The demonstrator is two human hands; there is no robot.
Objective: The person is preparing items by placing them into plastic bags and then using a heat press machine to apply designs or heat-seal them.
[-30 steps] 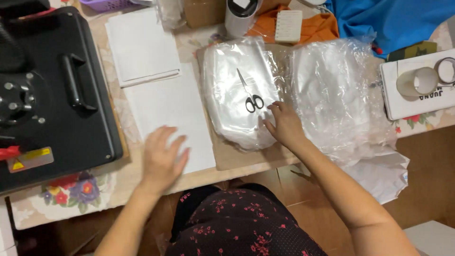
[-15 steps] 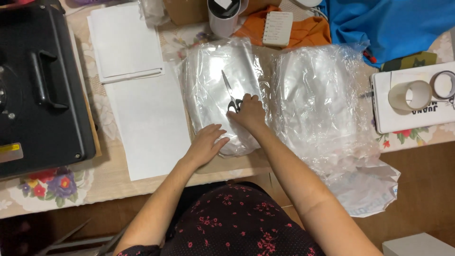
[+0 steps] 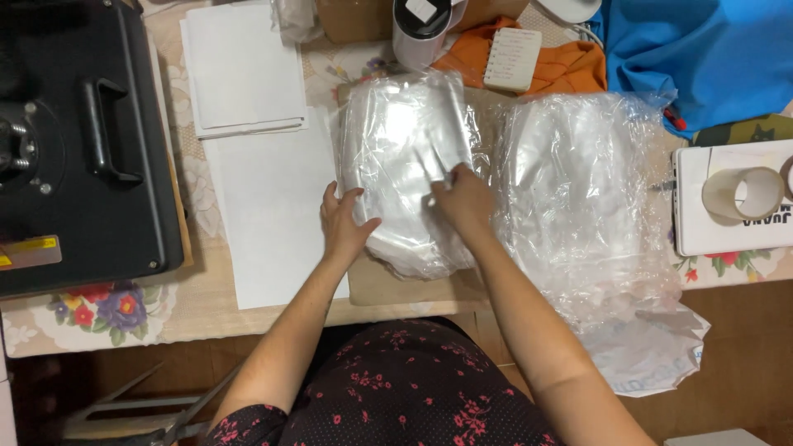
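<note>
We have both hands on the left stack of clear plastic bags (image 3: 405, 165), which lies on a brown board (image 3: 396, 285) near the front edge of the table (image 3: 198, 318). Our left hand (image 3: 345, 225) rests flat on the stack's left edge, fingers spread and curled around nothing. Our right hand (image 3: 464, 198) lies on top near the middle, fingers bent and pressing or pinching the top sheet; we cannot tell whether it truly grips a layer. Just to the right sits a second, bigger stack of clear bags (image 3: 582, 198), spilling over the table edge. Left of our hands lie white paper sheets (image 3: 264, 198), and beyond them a black heat press (image 3: 78, 149). Behind the stacks we see an orange cloth (image 3: 570, 70), a blue cloth (image 3: 702, 58) and a dark-lidded cup (image 3: 423, 29). At far right a roll of tape (image 3: 742, 194) stands on a white box (image 3: 727, 235).
</note>
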